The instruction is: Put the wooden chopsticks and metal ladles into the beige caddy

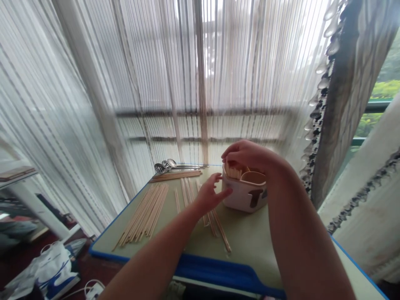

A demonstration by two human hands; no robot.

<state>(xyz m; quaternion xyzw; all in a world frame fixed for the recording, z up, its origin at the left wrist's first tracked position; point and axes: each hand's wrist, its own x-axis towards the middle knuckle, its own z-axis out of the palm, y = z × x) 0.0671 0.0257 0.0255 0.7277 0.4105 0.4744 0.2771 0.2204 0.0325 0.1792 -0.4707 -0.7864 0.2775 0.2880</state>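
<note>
A white utensil holder with a dark mark on its front and a round compartment stands on the table. My left hand is at its left side, thumb and fingers spread, with the thumb at the wall. Over the holder's back left part bends my right hand, its fingers closed around the tops of a bunch of wooden sticks that sit in the holder. Left of the holder lie a fanned pile of chopsticks and several chopsticks in clear wrappers, partly hidden by my left hand and forearm.
Slotted metal spoons and more chopsticks lie at the table's back left. The pale table has a blue edge. Sheer curtains hang behind it. A white bag is on the floor at lower left.
</note>
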